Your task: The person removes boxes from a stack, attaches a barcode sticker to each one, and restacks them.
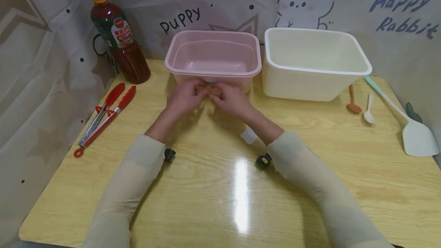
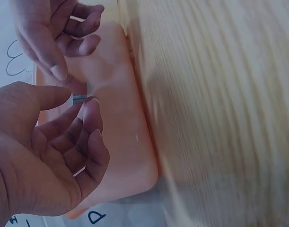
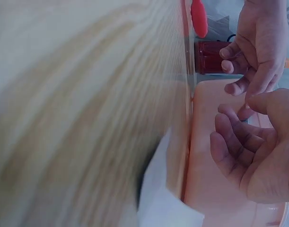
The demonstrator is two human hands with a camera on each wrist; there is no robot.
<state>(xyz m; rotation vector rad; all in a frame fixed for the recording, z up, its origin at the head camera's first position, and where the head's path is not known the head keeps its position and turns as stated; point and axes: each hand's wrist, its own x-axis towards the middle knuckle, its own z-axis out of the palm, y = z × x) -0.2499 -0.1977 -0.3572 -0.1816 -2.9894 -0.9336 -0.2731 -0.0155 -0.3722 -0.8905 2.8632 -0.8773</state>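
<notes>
A small teal-striped label [image 2: 79,99] lies between the hands, against or just in front of the pink bin [image 1: 213,74]. My left hand [image 1: 186,97] pinches one end of it between thumb and index finger; the other fingers curl loosely. Opposite, my right hand [image 1: 231,98] has its thumb and index finger at the other end. In the right wrist view, the right hand [image 3: 258,151] almost meets the left hand [image 3: 260,47], and fingers cover most of the label. Whether it touches the bin's wall I cannot tell.
A white bin [image 1: 310,83] stands right of the pink one. Red tongs [image 1: 106,114] and a sauce bottle [image 1: 120,45] are at left. Small spoons [image 1: 369,114] and a white spatula [image 1: 418,137] lie at right. A white paper scrap [image 1: 249,136] lies near the right forearm.
</notes>
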